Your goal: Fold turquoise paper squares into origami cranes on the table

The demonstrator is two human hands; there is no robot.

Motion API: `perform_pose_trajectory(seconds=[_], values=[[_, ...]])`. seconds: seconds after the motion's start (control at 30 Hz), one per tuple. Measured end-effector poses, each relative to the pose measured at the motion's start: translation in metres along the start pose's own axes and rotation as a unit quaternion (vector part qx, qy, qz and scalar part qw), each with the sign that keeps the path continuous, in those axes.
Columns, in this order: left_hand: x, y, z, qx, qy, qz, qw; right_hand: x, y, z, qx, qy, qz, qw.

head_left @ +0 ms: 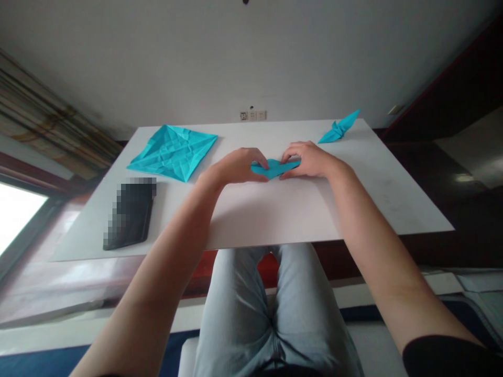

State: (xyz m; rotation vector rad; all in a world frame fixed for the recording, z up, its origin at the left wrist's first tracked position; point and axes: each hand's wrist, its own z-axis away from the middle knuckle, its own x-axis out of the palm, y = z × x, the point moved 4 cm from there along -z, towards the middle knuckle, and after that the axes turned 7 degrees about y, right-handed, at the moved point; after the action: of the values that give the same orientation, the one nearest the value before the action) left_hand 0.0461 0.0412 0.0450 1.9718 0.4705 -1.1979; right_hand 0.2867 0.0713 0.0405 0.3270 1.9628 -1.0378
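A small folded piece of blue paper point(275, 168) lies near the middle of the white table point(275, 209). My left hand point(236, 166) has its fingers curled over the paper's left end and pinches it. Over the paper's right end my right hand point(310, 159) is closed in the same way, pressing it against the tabletop. Most of the paper is covered by the fingers; only its middle shows.
A creased, unfolded blue paper square point(173, 152) lies at the back left. A finished blue paper crane point(338, 128) stands at the back right. A dark flat device point(129, 213) rests at the left front. A wall socket point(252, 115) sits behind the table.
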Motion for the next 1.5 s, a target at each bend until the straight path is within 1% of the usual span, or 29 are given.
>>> perform_pose_trajectory(seconds=[0.1,0.2,0.37,0.47,0.67,0.83,0.97,1.1,1.17,1.3,1.5], values=[[0.000,0.001,0.000,0.004,-0.002,0.002,1.000,-0.003,-0.005,0.001,-0.014,0.019,0.017,1.000],[0.002,0.003,-0.001,0.010,-0.006,-0.003,1.000,-0.004,-0.011,0.001,-0.022,0.035,0.001,0.999],[0.003,0.003,-0.002,0.014,-0.004,-0.013,1.000,0.007,-0.018,0.002,0.001,-0.036,-0.056,0.998],[0.003,0.002,-0.002,0.014,-0.001,-0.015,1.000,0.010,-0.017,0.002,0.016,-0.048,-0.065,0.997],[0.008,-0.002,-0.005,-0.011,0.032,-0.009,0.999,0.015,-0.007,0.001,0.067,-0.032,-0.073,0.995],[0.014,-0.005,-0.007,-0.038,0.057,-0.003,0.998,0.016,-0.002,0.000,0.082,-0.004,-0.088,0.993],[0.019,-0.007,-0.009,-0.033,0.069,0.009,0.997,0.017,0.002,-0.002,0.060,0.015,-0.069,0.996],[0.024,-0.008,-0.011,-0.012,0.090,0.014,0.996,0.021,0.012,-0.006,0.044,0.091,-0.035,0.994],[0.027,-0.009,-0.012,-0.004,0.089,0.015,0.996,0.025,0.017,-0.008,0.044,0.109,-0.021,0.993],[0.031,-0.012,-0.014,-0.004,0.087,0.019,0.996,0.029,0.017,-0.011,0.029,0.109,-0.019,0.993],[0.026,-0.005,-0.013,0.016,0.103,0.045,0.994,0.022,0.005,-0.011,-0.001,0.102,-0.027,0.994]])
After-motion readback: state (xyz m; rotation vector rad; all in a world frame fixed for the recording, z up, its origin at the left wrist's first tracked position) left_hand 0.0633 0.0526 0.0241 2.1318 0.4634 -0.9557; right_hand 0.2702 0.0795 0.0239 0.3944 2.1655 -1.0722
